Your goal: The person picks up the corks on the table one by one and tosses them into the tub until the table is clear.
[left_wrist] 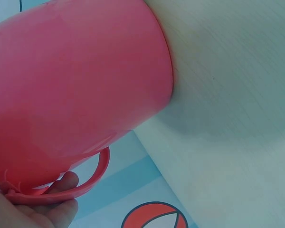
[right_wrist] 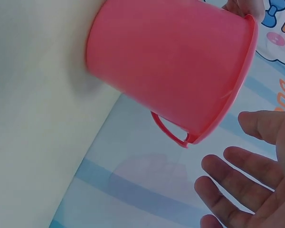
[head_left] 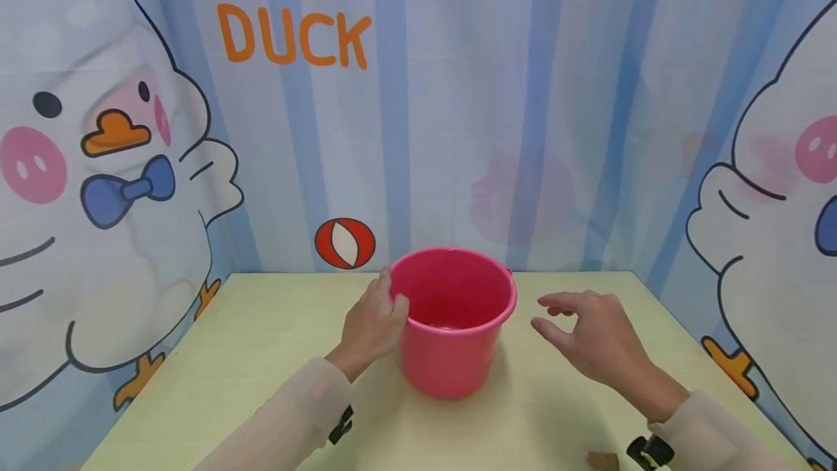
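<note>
A pink plastic bucket [head_left: 451, 362] stands upright on the pale table, its mouth turned up. Something small that I cannot make out lies on its inner bottom. My left hand [head_left: 374, 322] grips the bucket's left rim, thumb at the edge. In the left wrist view, fingers [left_wrist: 61, 213] curl about the pink handle [left_wrist: 97, 173], which hangs down along the bucket's far side. To the right of the bucket, my right hand [head_left: 598, 336] is held apart from it with fingers spread and loosely bent, holding nothing. The right wrist view shows its fingertips [right_wrist: 211, 164] near the rim without touching.
The pale yellow table [head_left: 288, 355] reaches back to a blue-striped curtain [head_left: 445, 107] printed with ducks and a ball. Close to my right sleeve, at the front of the table, lies a small brown piece [head_left: 603, 461], partly cut off by the frame.
</note>
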Demonstrator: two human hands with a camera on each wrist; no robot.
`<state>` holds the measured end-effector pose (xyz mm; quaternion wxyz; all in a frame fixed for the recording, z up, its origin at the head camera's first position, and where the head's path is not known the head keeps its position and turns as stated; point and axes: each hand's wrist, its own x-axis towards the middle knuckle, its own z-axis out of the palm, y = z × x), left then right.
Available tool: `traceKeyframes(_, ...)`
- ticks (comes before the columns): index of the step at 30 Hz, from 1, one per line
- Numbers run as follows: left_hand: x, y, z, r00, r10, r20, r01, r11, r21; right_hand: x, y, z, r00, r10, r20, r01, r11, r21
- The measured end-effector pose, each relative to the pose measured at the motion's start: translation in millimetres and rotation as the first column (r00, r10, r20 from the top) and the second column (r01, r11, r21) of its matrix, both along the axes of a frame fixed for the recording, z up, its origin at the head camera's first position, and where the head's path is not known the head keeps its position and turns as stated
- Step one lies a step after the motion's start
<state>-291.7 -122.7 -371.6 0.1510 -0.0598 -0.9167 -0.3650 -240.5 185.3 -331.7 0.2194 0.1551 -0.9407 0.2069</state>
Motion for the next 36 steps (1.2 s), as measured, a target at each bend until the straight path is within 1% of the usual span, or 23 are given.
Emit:
traceKeyframes(6, -0.2, -0.6, -0.1, 1.000, 0.000, 0.001, 0.000, 1.000, -0.001, 3.3, 9.5, -2.8, 0.998, -0.008, 0.067, 0.007, 1.000, 0.018)
traceKeyframes(13, -0.7, -0.8, -0.5, 1.000, 0.003, 0.003, -0.003, 1.000, 0.001, 6.7, 16.5, -8.4, 0.990, -0.010, 0.138, 0.005, 0.999, 0.034)
traceKeyframes(20, -1.5, -0.5, -0.9, 1.000, 0.000, -0.001, 0.000, 1.000, 0.003, 10.0, 25.8, -12.9, 0.980, 0.036, 0.194, -0.050, 0.997, 0.066)
traceKeyframes(24, -2.1, -0.8, -0.4, 1.000, -0.002, -0.009, 0.002, 1.000, -0.004, 10.8, 31.3, -15.7, 0.970, 0.042, 0.239, -0.065, 0.994, 0.091)
traceKeyframes(28, -1.9, -1.1, 0.6, 1.000, 0.000, -0.007, 0.000, 1.000, -0.007, 10.0, 35.6, -18.9, 0.945, 0.037, 0.324, -0.077, 0.991, 0.110)
traceKeyframes(31, -1.6, -1.3, 1.0, 1.000, 0.002, -0.006, -0.002, 1.000, -0.006, 8.9, 37.4, -22.6, 0.920, 0.034, 0.391, -0.088, 0.989, 0.122)
traceKeyframes(36, -2.0, -1.0, -0.4, 1.000, -0.005, -0.004, 0.005, 1.000, -0.002, 8.1, 39.6, -31.5, 0.877, 0.019, 0.480, -0.095, 0.986, 0.134)
